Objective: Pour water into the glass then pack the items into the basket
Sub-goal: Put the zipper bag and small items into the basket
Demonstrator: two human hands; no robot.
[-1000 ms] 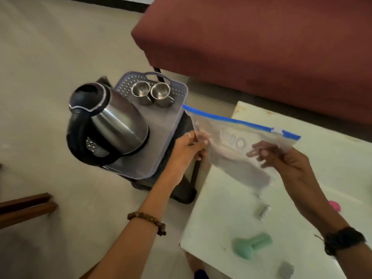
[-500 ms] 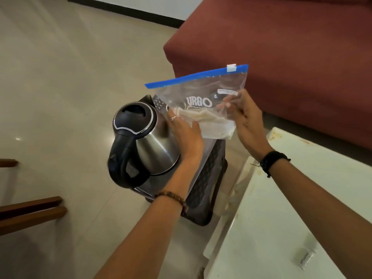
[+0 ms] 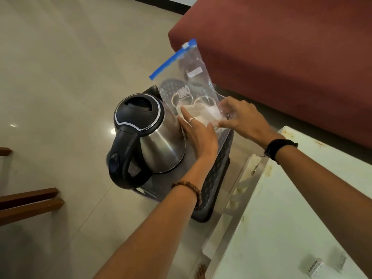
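Both hands reached down into the basket [image 3: 217, 168]. The left hand [image 3: 198, 135] and right hand [image 3: 241, 119] pinched a clear zip bag [image 3: 191, 81], held upright, wedged between the steel kettle [image 3: 153, 137] and the basket's far wall. A white bench [image 3: 291, 208] stood just beside it, a red sofa [image 3: 281, 57] behind.

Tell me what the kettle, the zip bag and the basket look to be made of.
Kettle: brushed stainless steel body, going by its soft grey reflections; lid and handle look like glossy black plastic.
Zip bag: thin clear plastic film, since cup rims show through it; blue zip strip along the top.
Basket: perforated moulded plastic, dark and matte here, though the shade is hard to judge.
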